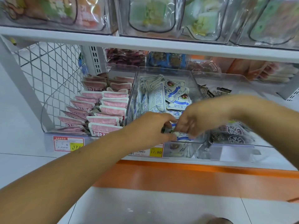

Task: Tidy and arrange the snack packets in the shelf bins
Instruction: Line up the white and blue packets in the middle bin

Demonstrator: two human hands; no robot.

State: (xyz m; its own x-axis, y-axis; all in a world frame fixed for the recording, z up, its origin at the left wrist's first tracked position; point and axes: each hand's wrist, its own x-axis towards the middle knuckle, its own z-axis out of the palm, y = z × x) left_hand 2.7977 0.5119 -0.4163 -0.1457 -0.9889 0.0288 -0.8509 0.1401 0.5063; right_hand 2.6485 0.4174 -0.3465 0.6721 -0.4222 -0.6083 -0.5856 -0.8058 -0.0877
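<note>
The left hand [150, 125] is curled round one end of a blue-and-white packet [182, 136], and the other end appears to be pinched by the right hand [192, 120], which is blurred. The packet is held at the front of the middle bin [163, 71], its long axis running left to right between the hands, equally near both. Behind it the heaped packets [161, 97] are left untidy. Pink packets [105, 110] are ranked in the left bin [42, 117], and dark packets [233, 131] are kept in the right bin [234, 147].
</note>
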